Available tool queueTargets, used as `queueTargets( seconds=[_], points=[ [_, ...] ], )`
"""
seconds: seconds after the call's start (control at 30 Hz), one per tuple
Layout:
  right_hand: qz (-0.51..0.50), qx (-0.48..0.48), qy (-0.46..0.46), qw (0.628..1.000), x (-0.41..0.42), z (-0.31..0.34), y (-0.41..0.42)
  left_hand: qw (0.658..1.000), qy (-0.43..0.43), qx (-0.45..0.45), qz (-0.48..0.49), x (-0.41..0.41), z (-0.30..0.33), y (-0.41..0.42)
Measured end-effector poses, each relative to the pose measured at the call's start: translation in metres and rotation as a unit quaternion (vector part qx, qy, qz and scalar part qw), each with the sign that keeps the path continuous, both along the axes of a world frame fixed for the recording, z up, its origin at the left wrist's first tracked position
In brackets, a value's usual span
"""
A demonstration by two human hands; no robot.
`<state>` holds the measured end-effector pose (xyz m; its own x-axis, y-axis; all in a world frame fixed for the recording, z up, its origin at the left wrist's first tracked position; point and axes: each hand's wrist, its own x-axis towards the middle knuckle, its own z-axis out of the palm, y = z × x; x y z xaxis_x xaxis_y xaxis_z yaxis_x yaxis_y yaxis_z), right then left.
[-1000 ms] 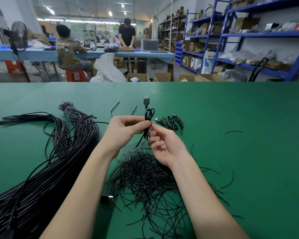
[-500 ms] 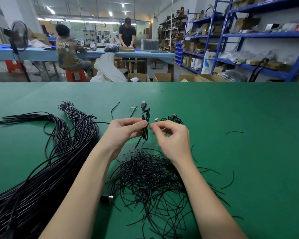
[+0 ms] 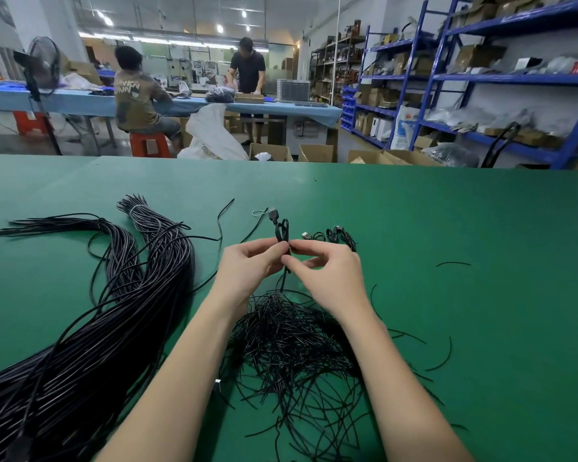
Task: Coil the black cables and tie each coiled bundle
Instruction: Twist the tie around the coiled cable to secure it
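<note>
On the far left of the green table lies a thick sheaf of long black cables, uncoiled, its far end banded with a pale tie. Just right of it, the left hand pinches a small coiled cable at its waist between thumb and forefinger, holding it upright above the table with the plug end on top. The right hand meets it from the other side, thumb and forefinger closed on what seems to be a tie at that same waist; the tie itself is too thin to make out. Beneath both wrists sits a loose heap of short black ties. Farther right, a finished bundle rests on the table. The cable looks light, limp and springy, so the coil likely unwinds unless gripped at the middle where the loops cross.
</note>
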<state>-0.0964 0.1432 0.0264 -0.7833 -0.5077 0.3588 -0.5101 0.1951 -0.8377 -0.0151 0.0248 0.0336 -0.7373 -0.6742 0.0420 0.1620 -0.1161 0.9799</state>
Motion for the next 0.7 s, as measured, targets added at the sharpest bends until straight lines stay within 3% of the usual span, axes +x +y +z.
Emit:
queueTargets(
  seconds=[0.13,0.37,0.43,0.6,0.7],
  points=[
    [-0.039,0.007,0.010,0.999,0.005,-0.004,-0.006,1.000,0.015,0.011,0.021,-0.002,0.003,0.004],
    [0.017,-0.094,-0.195,0.976,0.002,-0.009,-0.007,0.999,0.013,-0.013,0.042,-0.006,-0.004,0.007],
    [0.018,-0.111,-0.213,0.971,0.002,-0.012,-0.008,0.999,0.013,-0.018,0.039,-0.007,-0.005,0.008],
    [-0.063,-0.059,-0.078,0.993,-0.010,-0.018,-0.010,0.999,-0.007,-0.045,-0.010,-0.007,-0.004,0.006],
    [-0.112,-0.023,-0.019,0.993,-0.030,-0.020,-0.014,0.999,-0.020,-0.041,0.008,-0.006,-0.005,0.004]
  ],
)
